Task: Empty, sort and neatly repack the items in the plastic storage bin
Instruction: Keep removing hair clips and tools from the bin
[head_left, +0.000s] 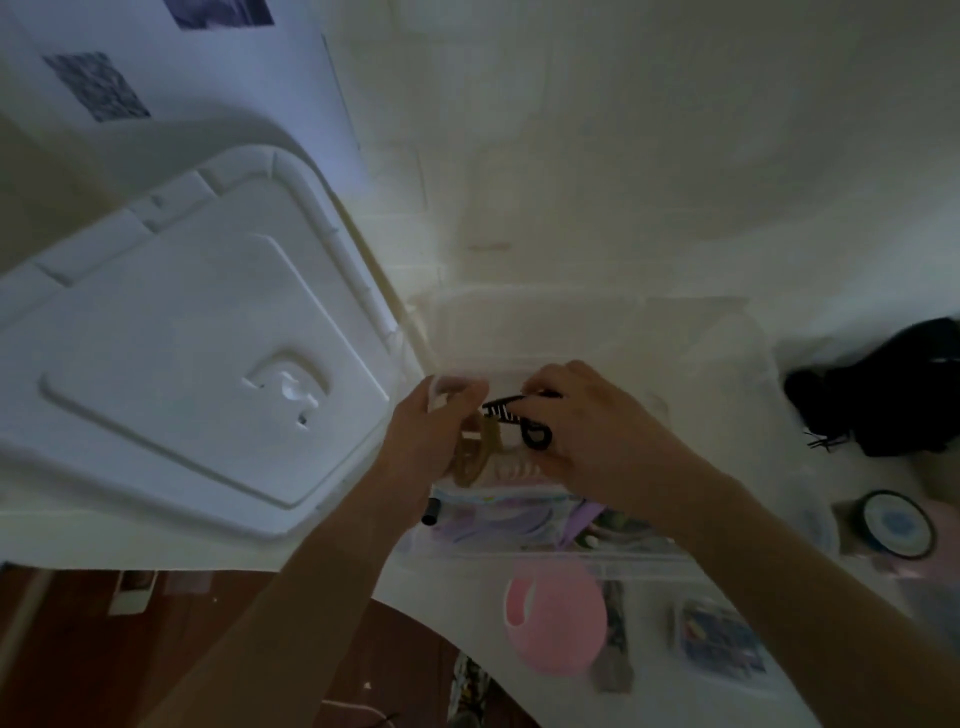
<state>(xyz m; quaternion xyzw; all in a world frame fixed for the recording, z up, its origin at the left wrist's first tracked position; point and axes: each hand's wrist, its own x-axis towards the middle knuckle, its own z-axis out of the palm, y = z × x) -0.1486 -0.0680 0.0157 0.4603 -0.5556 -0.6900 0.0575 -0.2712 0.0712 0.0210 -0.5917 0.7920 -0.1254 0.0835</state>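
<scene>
Fingers (540, 387) of right hand (597, 431) pinching a black hair claw clip (511, 415), held over the clear plastic storage bin (727, 364) on the white worktop (571, 156). Left hand (431, 441) curled round a small clear container (452, 389) at the bin's left edge, tan clip (475, 457) just below. White bin lid (182, 364) lying flat to the left. Pink round object (556, 618) near the front edge; black bundle (893, 384) far right; round tape roll (896, 525) beside it.
</scene>
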